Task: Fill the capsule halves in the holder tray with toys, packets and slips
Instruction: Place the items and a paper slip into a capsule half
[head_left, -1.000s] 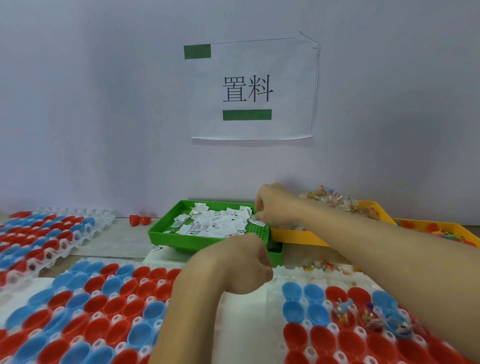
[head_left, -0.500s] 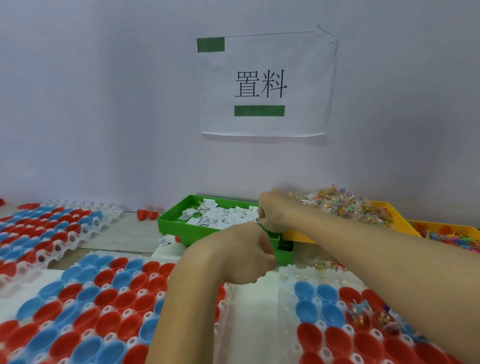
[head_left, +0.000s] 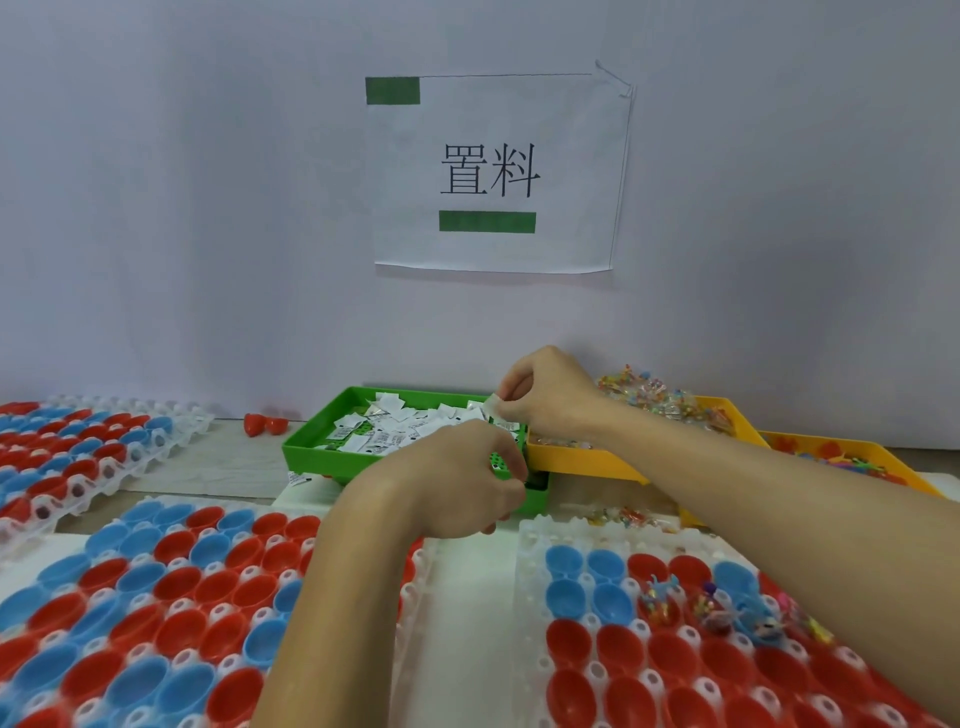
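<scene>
Backdrop: plain wall (head_left: 208, 208) above a worktop (head_left: 228, 467).

Wall pale lilac-grey, matt, evenly lit, no windows in view; faint shading at right. One white paper sign (head_left: 498, 171) fixed flat at centre, top right corner curled; bears two black printed characters, one green bar at top left, one green bar beneath the characters. Worktop light wood-grain, visible far left where it meets the wall; a white sheet (head_left: 467, 597) covers the near centre.
</scene>
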